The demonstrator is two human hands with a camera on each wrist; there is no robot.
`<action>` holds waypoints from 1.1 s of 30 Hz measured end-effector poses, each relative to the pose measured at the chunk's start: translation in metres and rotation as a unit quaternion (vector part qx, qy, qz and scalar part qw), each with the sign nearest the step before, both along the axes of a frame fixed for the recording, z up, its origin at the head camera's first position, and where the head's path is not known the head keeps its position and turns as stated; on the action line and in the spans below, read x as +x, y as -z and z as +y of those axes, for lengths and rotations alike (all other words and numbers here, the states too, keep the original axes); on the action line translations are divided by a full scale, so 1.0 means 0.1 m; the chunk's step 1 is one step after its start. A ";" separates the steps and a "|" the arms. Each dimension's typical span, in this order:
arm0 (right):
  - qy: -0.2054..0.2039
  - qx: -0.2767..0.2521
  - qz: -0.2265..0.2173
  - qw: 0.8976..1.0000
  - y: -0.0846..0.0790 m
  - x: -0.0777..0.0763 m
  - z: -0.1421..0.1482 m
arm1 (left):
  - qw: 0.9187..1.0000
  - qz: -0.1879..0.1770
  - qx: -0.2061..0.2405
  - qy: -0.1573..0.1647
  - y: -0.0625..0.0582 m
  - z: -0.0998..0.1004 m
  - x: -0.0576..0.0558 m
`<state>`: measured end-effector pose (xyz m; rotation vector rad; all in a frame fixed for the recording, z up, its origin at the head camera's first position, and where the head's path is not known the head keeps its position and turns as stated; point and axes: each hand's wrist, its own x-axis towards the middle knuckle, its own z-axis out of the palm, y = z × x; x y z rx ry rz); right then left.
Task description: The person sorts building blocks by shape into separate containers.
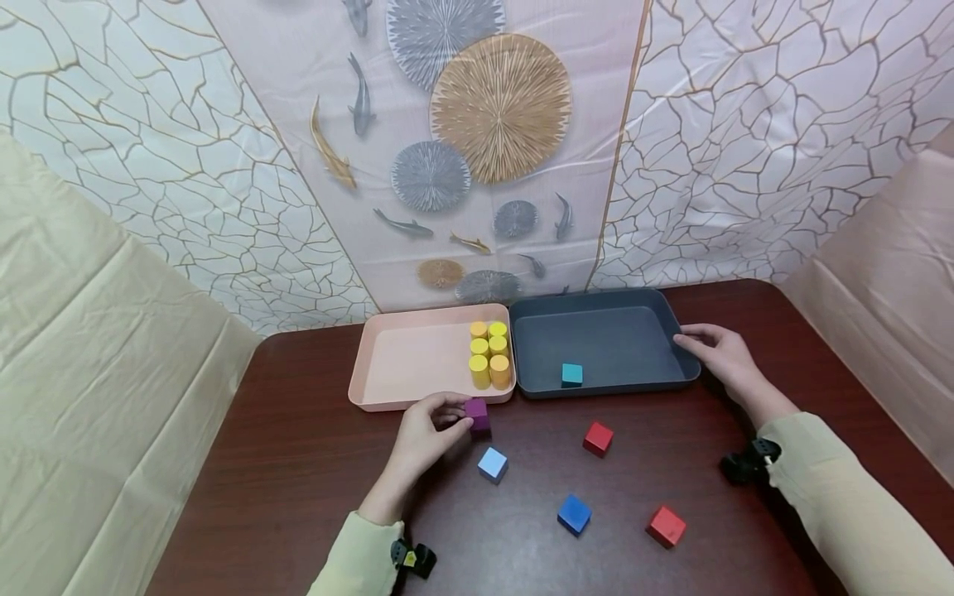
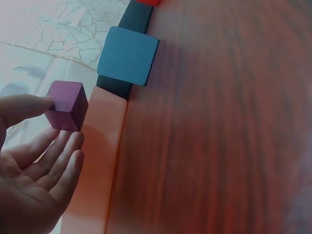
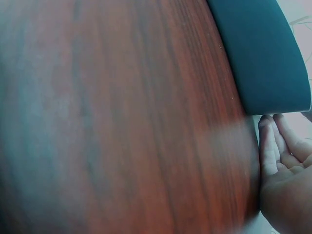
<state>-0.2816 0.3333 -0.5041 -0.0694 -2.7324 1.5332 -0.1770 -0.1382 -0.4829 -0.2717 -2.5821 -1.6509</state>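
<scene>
My left hand pinches a purple cube between thumb and fingers, just in front of the pink tray. My right hand is at the right end of the dark tray, its thumb and fingers gripping the rim. The right wrist view shows fingertips against that tray's outer end wall. A teal cube lies inside the dark tray. Closest to the left hand on the table is a light blue cube.
Several yellow and orange cylinders stand along the pink tray's right side. On the dark wooden table lie a blue cube, a red cube and another red cube. Patterned cloth hangs behind the trays.
</scene>
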 end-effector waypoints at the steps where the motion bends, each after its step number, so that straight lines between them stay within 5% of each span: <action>1: 0.000 0.000 0.000 1.000 0.00 0.00 0.00 | 1.000 0.003 0.000 0.000 -0.01 0.01 0.00; 16: 0.002 0.006 -0.004 1.000 -0.02 0.01 -0.01 | 0.999 0.039 0.012 0.022 -0.19 0.16 -0.06; 33: 0.002 0.004 -0.008 1.000 0.00 -0.01 0.00 | 0.998 0.004 0.036 0.047 -0.33 0.40 -0.20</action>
